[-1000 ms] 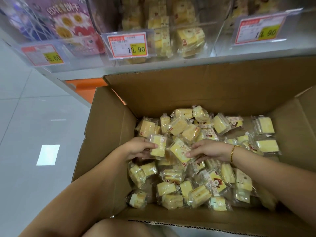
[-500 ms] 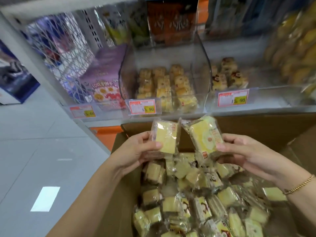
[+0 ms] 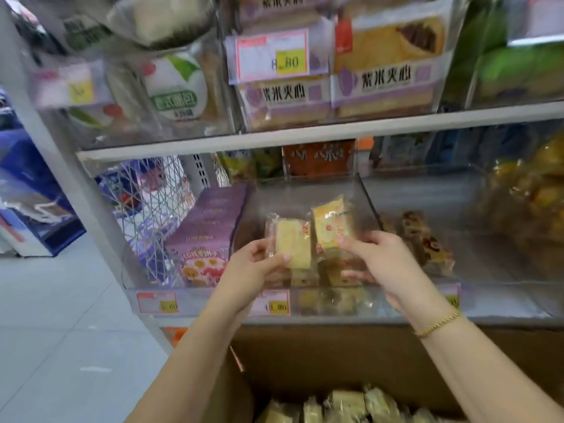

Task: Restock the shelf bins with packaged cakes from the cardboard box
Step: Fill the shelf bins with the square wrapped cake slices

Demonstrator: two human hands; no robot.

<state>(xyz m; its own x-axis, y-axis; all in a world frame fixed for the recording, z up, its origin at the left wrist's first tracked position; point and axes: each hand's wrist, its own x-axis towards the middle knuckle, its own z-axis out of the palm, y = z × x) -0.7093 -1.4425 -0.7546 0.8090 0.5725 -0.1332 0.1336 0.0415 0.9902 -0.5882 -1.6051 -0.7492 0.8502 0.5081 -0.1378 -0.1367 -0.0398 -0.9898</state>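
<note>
both hands have risen from the cardboard box (image 3: 335,355) to the clear shelf bin (image 3: 305,190).
purple carton (image 3: 207,227) at left; left hand (image 3: 253,265) pinches one wrapped cake (image 3: 293,242), right hand (image 3: 386,264) pinches a second cake (image 3: 331,227), two held, just above the bin's stock; dark-topped cakes (image 3: 424,239) lie rightward.
</note>
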